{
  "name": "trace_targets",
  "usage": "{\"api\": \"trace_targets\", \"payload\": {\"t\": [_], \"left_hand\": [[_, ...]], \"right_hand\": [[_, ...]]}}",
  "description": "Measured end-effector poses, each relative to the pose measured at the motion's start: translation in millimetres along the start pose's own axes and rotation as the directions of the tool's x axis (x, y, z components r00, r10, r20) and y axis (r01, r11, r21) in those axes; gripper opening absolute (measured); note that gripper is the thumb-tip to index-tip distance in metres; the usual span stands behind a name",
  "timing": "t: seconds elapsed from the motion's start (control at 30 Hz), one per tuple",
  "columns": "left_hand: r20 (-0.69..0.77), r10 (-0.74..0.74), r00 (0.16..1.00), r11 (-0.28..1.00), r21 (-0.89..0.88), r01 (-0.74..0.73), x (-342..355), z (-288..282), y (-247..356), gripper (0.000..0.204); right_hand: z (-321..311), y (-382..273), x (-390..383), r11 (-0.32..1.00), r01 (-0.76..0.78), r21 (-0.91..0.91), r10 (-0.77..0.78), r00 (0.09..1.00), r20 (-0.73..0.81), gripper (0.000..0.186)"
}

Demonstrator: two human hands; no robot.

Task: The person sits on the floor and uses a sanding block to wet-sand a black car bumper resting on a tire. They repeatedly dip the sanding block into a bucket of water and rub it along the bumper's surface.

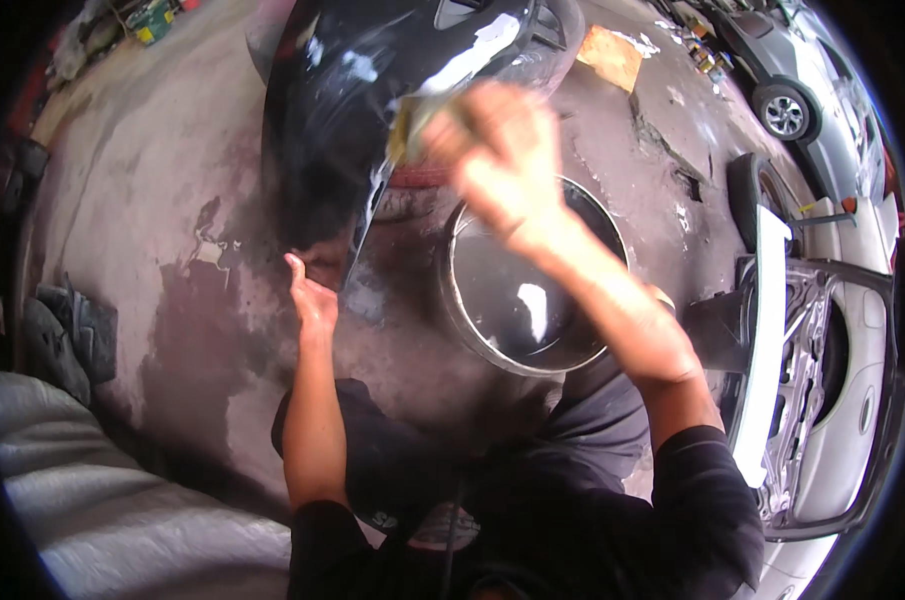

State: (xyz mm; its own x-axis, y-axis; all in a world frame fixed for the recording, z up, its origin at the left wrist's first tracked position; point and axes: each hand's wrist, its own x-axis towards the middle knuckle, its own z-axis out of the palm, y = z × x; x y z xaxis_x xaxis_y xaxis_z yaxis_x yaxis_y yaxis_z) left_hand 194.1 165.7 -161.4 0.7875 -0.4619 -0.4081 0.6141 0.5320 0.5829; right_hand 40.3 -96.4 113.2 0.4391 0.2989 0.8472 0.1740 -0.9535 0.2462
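Note:
A glossy black car body panel (317,150), wet and streaked with bright reflections, stands in front of me. My left hand (315,302) is at its lower near end, thumb up at the edge and the other fingers partly hidden; it appears to grip the panel there. My right hand (497,150), smeared by motion, is closed on a yellowish sponge-like pad (402,135) against the panel's right side. Under my right forearm sits a round bucket (520,368) of dark liquid with a bright reflection.
A car door (862,400) and a long white strip (767,350) lie at the right, near a loose tire (757,195). A grey car (822,100) is parked beyond. Silvery sheeting (92,490) covers the lower left. A piece of cardboard (609,58) lies on the stained floor.

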Motion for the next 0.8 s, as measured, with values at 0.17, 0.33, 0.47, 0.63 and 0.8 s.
{"api": "trace_targets", "payload": {"t": [0.17,0.33,0.47,0.63,0.8], "left_hand": [[-0.077,0.007,0.997,1.000,-0.022,-0.008,-4,14,-2,0.060],[0.040,0.020,0.999,1.000,-0.010,-0.019,-5,10,9,0.057],[-0.020,-0.041,0.999,0.999,-0.020,0.040,-11,13,-1,0.058],[0.028,0.008,1.000,1.000,-0.001,-0.008,-2,12,-4,0.059],[0.029,-0.041,0.999,0.999,0.008,0.041,-5,9,3,0.061]], "right_hand": [[5,-18,-2,0.997,-0.030,0.066,0.033,0.999,-0.038,0.042],[1,-15,-4,0.994,0.037,0.103,-0.042,0.998,0.049,0.048],[-7,11,7,0.981,-0.194,-0.024,0.188,0.970,-0.154,0.048],[17,-39,-14,0.996,0.060,0.064,-0.060,0.998,-0.009,0.047],[-6,26,5,0.948,-0.289,-0.136,0.259,0.945,-0.201,0.058]]}}
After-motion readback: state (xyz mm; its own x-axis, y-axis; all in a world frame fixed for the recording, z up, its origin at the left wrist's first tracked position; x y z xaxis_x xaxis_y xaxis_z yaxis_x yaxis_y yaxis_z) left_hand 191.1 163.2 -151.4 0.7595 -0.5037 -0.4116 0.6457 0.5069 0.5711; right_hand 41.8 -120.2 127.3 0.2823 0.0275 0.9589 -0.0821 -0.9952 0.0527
